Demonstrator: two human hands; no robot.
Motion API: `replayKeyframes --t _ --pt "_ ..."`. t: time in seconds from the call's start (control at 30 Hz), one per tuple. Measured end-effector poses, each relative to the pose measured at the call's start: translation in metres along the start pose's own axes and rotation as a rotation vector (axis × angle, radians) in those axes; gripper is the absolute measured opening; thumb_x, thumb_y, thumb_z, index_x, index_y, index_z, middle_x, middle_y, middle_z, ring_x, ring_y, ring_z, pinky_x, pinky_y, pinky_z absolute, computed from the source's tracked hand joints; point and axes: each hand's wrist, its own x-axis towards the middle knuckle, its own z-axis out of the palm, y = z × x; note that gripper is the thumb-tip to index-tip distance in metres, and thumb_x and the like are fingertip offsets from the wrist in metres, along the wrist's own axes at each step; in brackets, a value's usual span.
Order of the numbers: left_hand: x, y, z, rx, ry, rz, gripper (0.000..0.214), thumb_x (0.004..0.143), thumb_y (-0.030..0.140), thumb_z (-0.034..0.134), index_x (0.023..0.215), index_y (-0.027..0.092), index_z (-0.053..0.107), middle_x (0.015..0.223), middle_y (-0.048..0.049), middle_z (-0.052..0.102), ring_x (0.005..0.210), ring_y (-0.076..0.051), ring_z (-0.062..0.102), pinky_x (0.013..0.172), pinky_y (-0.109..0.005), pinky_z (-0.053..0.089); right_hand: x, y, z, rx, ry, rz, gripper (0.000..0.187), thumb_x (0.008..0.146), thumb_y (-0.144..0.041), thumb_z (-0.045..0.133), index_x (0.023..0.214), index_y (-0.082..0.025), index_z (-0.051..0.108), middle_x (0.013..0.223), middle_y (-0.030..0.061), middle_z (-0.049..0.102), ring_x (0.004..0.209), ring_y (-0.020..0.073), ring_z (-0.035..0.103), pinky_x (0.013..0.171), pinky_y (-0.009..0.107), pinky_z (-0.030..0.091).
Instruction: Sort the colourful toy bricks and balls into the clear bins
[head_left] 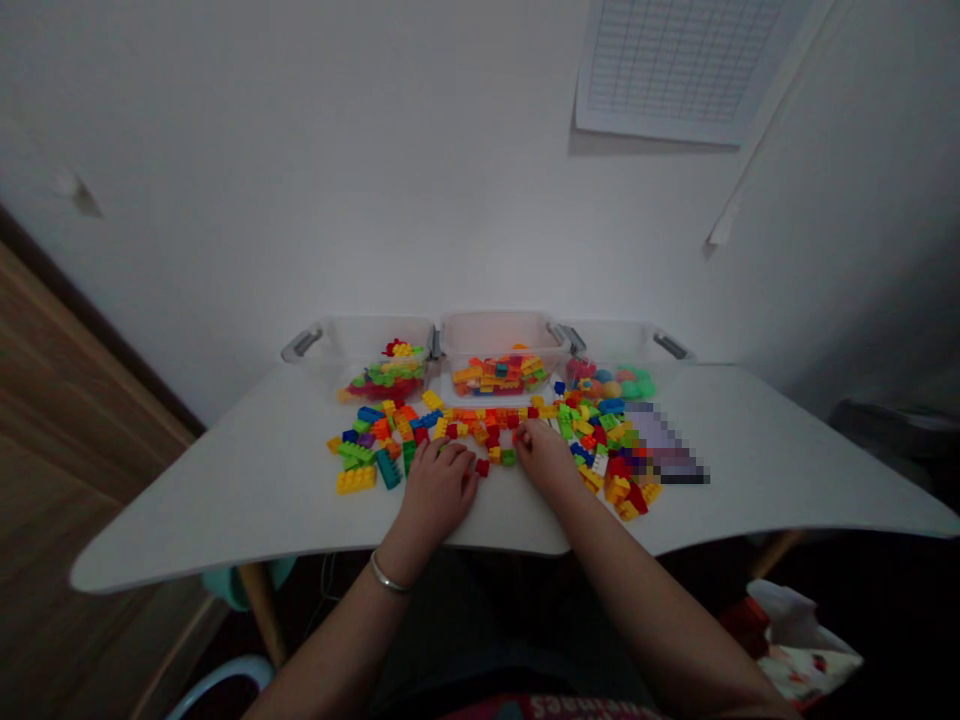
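My left hand point(439, 488) rests palm down at the table's near side, its fingers stretched out and touching the edge of a heap of toy building bricks. Just right of its fingertips lies a small red brick point(482, 467). My right hand point(541, 455) is closed, thumb and fingers curled together; whatever may be between them is hidden. Beside it sits a green brick point(508, 457). Between the hands and the boxes runs a row of joined orange and red bricks point(480, 415). A long yellow brick point(355, 481) and a teal brick point(388, 468) lie left of my left hand.
Three clear plastic boxes stand against the wall: the left box point(375, 330) and middle box point(499, 330) hold bricks, the right box point(619, 340) holds colourful round pieces. More loose bricks point(592, 430) spread rightward, beside a pixelated flat object point(664, 440). The white table point(247, 480) has a curved front edge.
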Motion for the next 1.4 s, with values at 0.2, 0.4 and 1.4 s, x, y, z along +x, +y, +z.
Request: replayKeyframes --t 0.2,0.4,1.4 --pt "-0.001 0.0 0.0 -0.003 -0.002 -0.008 0.022 0.087 0.026 0.052 0.101 0.02 0.067 0.108 -0.0086 0.067 0.11 -0.027 0.053 0.101 -0.049 0.039 -0.002 0.003 0.002 -0.026 -0.02 -0.053 0.033 0.085 -0.008 0.048 0.11 -0.016 0.067 0.114 0.0111 0.066 0.109 0.0219 0.056 0.098 0.032 0.041" --pt "0.0 0.001 -0.002 -0.012 -0.007 -0.02 0.022 0.086 0.026 0.054 0.101 0.02 0.068 0.108 -0.009 0.067 0.109 -0.027 0.054 0.101 -0.05 0.039 -0.007 0.005 0.001 -0.088 -0.087 -0.109 0.045 0.086 -0.005 0.041 0.124 -0.015 0.062 0.125 0.0115 0.063 0.114 0.0218 0.055 0.101 0.033 0.041" --pt "0.0 0.0 -0.003 -0.021 -0.003 -0.004 0.022 0.086 0.025 0.052 0.101 0.021 0.067 0.107 -0.0084 0.068 0.109 -0.028 0.054 0.1 -0.051 0.039 0.122 0.007 -0.064 -0.248 0.234 0.034 0.043 0.095 -0.036 0.038 0.089 -0.016 0.075 0.095 0.0141 0.071 0.103 0.0284 0.059 0.107 0.056 0.023"
